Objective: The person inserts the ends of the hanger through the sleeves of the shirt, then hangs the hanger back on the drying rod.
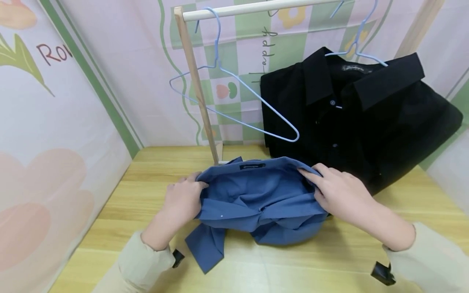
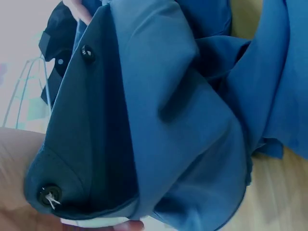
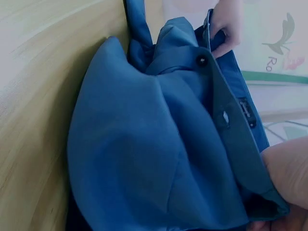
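Observation:
A blue shirt [image 1: 234,219] is bunched on the table, its neck opening spread wide and a dark label [image 1: 252,166] inside the back edge. At the left side of that opening, my left hand [image 1: 185,195] grips the fabric edge. My right hand [image 1: 338,191] pinches the opposite edge, thumb and fingers on either side of the cloth. Dark buttons [image 2: 49,196] show along the fabric in the left wrist view. A narrow folded piece of the shirt trails toward the front left. Part of each hand's grip is hidden by cloth in the wrist views.
An empty light-blue hanger [image 1: 261,97] hangs at the left end of a wooden rack [image 1: 196,73] behind the shirt. To the right, a black shirt [image 1: 351,122] hangs on another blue hanger [image 1: 356,44]. Patterned cloth walls enclose the wooden table [image 1: 146,175].

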`<state>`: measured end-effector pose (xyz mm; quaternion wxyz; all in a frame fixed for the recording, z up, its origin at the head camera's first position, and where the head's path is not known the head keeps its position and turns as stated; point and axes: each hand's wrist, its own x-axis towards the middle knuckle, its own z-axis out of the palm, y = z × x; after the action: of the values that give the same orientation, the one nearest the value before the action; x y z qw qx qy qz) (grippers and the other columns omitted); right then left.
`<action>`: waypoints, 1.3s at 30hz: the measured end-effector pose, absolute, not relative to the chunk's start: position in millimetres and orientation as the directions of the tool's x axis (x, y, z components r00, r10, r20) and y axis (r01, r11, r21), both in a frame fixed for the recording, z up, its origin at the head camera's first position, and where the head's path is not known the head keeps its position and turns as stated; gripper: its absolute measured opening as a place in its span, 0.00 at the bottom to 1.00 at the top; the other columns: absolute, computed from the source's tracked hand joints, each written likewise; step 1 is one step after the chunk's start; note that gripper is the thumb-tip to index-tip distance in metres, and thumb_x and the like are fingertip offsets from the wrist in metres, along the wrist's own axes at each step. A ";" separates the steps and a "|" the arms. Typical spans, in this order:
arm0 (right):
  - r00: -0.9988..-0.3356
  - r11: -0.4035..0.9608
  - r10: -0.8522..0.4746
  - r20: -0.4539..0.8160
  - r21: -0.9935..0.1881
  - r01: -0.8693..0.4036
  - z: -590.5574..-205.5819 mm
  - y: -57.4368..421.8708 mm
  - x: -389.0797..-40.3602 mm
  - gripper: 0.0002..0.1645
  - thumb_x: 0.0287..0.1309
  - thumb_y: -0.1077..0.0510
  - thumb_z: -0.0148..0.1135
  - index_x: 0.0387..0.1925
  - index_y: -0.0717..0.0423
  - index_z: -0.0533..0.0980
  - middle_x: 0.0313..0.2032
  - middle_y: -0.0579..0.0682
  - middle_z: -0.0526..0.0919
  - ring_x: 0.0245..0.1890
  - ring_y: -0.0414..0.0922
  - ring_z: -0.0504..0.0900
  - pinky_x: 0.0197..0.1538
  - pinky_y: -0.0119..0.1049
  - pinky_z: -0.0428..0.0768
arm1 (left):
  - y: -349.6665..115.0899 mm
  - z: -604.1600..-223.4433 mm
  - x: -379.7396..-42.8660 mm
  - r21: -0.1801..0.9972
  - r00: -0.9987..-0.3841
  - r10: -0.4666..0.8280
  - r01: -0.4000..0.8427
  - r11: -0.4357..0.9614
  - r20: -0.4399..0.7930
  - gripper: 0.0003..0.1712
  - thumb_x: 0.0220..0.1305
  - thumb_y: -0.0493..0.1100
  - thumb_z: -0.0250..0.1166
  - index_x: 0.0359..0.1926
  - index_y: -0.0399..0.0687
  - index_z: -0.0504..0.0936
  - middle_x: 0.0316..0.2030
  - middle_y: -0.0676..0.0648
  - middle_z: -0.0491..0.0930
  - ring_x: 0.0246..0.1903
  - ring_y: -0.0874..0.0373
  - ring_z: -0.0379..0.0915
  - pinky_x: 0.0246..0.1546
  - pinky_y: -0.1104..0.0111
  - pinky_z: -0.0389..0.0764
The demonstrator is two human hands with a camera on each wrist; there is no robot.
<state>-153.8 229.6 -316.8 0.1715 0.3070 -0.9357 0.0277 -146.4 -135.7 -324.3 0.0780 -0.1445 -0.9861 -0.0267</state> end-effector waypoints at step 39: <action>-0.858 0.608 -0.505 0.101 -0.664 -0.435 -314.8 259.2 -174.9 0.27 0.73 0.61 0.58 0.71 0.55 0.73 0.60 0.62 0.76 0.45 0.49 0.75 0.41 0.33 0.70 | -199.8 -353.3 -172.1 0.751 -0.933 0.337 0.313 0.581 0.128 0.15 0.75 0.43 0.63 0.27 0.48 0.76 0.24 0.52 0.72 0.25 0.56 0.68 0.32 0.64 0.69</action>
<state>-174.9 259.2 -314.8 -0.0485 0.2625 -0.8952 0.3568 -172.1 -199.8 -353.3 -0.0145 -0.1827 -0.8891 -0.4195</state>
